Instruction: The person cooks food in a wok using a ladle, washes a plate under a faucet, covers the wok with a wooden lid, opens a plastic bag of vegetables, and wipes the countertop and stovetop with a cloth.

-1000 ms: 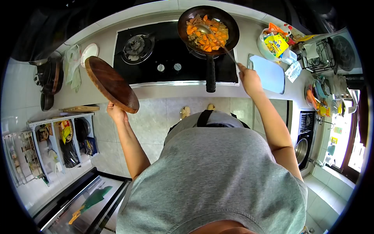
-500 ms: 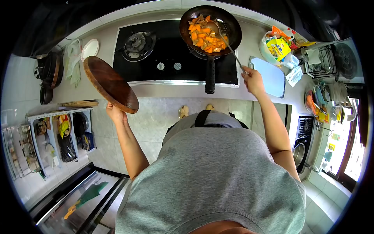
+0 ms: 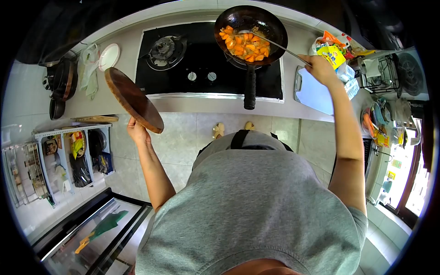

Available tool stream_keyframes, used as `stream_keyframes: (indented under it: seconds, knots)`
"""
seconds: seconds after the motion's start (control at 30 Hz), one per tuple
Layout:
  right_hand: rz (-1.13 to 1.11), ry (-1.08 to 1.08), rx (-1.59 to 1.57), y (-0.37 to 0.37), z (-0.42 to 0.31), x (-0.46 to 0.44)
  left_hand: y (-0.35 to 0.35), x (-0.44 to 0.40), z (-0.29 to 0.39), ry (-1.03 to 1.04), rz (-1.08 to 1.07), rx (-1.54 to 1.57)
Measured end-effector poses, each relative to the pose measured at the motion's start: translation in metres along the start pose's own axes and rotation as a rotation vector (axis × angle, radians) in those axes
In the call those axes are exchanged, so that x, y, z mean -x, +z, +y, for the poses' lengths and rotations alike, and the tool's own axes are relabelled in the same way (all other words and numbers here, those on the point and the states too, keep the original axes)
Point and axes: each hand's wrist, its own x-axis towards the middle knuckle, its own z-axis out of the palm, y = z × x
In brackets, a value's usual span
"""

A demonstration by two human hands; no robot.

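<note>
My left hand point(image 3: 138, 131) grips a round brown wooden pot lid point(image 3: 133, 103) from below, tilted left of my body in front of the counter. In my right hand point(image 3: 320, 68) is the end of a long metal ladle point(image 3: 279, 46), which slants left into the wok. Its head sits among orange carrot slices point(image 3: 245, 47) and brownish bits of food, partly hidden by them. The dark wok point(image 3: 275, 27) rests on the right burner, its black handle point(image 3: 250, 89) pointing toward me.
Left of the wok, a bare burner point(image 3: 163, 52) is set in the black stove point(image 3: 183, 85). A white plate point(image 3: 109, 57) lies at left. Right of the stove are a pale cutting board point(image 3: 314, 91) and a tub of packets point(image 3: 331, 56). A shelf rack point(image 3: 73, 130) stands lower left.
My right hand has moved right and up, swinging the ladle to a flatter slant with its head deeper in the food. The lid stays nearly in place in my left hand.
</note>
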Motion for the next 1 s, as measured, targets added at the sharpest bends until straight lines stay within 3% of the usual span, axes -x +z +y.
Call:
stream_keyframes:
  seconds: [0.2, 0.37, 0.47, 0.63, 0.77, 0.83, 1.0]
  knots:
    - [-0.008, -0.108, 0.124, -0.054, 0.019, 0.051, -0.007, -0.007, -0.007, -0.036, 0.03, -0.009]
    - [-0.078, 0.036, 0.101, -0.08, 0.009, 0.09, -0.02, -0.019, -0.017, -0.059, 0.096, -0.019]
    - [-0.038, -0.099, 0.065, -0.044, 0.017, 0.088, -0.015, -0.023, -0.012, -0.055, 0.111, -0.015]
    - [0.054, 0.112, 0.137, 0.049, -0.011, 0.052, -0.024, -0.038, -0.014, -0.049, 0.086, -0.013]
    - [0.085, 0.215, 0.052, 0.069, -0.026, 0.04, -0.017, -0.04, -0.008, -0.055, 0.107, -0.003]
    - [0.225, 0.198, -0.172, 0.073, -0.016, 0.046, -0.023, -0.04, -0.01, -0.055, 0.087, 0.004]
    - [0.262, 0.29, -0.23, 0.091, -0.017, 0.028, -0.024, -0.035, -0.013, -0.082, 0.064, -0.012]
